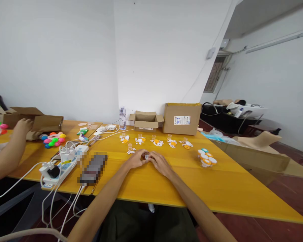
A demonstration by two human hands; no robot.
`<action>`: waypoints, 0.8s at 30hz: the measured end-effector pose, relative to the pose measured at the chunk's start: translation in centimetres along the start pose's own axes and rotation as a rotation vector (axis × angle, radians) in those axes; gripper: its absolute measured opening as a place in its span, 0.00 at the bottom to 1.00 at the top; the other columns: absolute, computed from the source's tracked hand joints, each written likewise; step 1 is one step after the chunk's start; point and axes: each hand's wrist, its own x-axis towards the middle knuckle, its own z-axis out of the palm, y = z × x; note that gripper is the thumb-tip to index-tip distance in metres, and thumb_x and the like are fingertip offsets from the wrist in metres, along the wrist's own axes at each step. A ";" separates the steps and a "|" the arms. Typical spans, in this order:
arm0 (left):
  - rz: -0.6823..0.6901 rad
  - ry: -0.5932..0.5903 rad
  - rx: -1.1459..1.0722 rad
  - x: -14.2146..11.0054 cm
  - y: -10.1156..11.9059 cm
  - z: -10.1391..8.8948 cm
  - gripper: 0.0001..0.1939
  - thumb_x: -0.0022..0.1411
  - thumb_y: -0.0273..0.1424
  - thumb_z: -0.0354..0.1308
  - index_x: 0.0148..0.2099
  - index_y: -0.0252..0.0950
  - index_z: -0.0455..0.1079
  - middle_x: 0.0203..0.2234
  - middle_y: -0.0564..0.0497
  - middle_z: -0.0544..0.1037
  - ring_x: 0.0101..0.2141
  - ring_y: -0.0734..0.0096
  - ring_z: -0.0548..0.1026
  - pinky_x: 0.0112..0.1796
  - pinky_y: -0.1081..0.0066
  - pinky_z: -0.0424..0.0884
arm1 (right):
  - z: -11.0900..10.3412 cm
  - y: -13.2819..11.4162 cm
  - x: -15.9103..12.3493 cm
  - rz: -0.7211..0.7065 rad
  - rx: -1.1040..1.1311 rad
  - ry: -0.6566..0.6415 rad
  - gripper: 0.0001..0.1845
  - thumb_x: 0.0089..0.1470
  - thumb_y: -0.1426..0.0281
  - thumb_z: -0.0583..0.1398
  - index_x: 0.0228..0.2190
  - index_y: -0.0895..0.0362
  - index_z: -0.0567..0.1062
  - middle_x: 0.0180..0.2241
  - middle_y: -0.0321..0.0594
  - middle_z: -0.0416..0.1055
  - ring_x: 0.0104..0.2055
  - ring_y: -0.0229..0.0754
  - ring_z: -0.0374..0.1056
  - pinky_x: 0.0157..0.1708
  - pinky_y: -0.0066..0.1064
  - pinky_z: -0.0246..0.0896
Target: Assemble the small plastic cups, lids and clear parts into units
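Observation:
My left hand (137,159) and my right hand (160,163) meet above the middle of the table, fingers closed round a small whitish round plastic piece (146,157). The fingers cover much of it, so its exact kind is unclear. Just beyond my hands lie small piles of parts: a clear plastic cup (130,146), white cut-out pieces (131,152), and orange discs such as one orange disc (187,147). To the right of my right hand sits a cluster of round pieces (206,158) with white, orange and teal tops.
An open cardboard box (145,125), a closed carton (181,119) and a water bottle (122,118) stand by the wall. On the left are a power strip (68,164) with cables, a blurred phone (93,169), coloured balls (53,139) and another person's arm (11,151).

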 end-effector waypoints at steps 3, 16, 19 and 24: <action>-0.008 0.006 -0.005 0.0 -0.3 0.1 0.12 0.55 0.31 0.60 0.43 0.37 0.70 0.37 0.48 0.77 0.38 0.66 0.73 0.42 0.67 0.70 | 0.0 -0.1 0.0 0.005 0.010 0.007 0.08 0.58 0.72 0.53 0.28 0.52 0.69 0.31 0.37 0.70 0.35 0.42 0.67 0.37 0.31 0.60; -0.012 -0.008 -0.071 0.1 -0.9 0.4 0.14 0.54 0.26 0.59 0.45 0.37 0.68 0.35 0.50 0.75 0.35 0.70 0.72 0.40 0.69 0.70 | -0.2 0.4 -0.1 0.004 -0.004 0.173 0.10 0.60 0.70 0.51 0.30 0.52 0.70 0.33 0.38 0.73 0.37 0.43 0.69 0.39 0.32 0.62; -0.007 -0.008 -0.060 0.1 -0.9 0.3 0.13 0.54 0.26 0.59 0.44 0.37 0.69 0.33 0.51 0.75 0.35 0.70 0.71 0.41 0.69 0.69 | -0.3 0.7 -0.1 0.054 -0.134 0.162 0.10 0.59 0.70 0.52 0.29 0.51 0.71 0.33 0.39 0.73 0.37 0.43 0.69 0.38 0.32 0.62; -0.006 -0.007 -0.040 0.0 -0.7 0.1 0.13 0.53 0.26 0.59 0.43 0.38 0.69 0.34 0.51 0.75 0.36 0.69 0.71 0.41 0.69 0.69 | -0.2 1.0 0.0 0.143 -0.323 0.055 0.10 0.58 0.73 0.53 0.30 0.51 0.73 0.34 0.40 0.74 0.38 0.43 0.69 0.39 0.32 0.62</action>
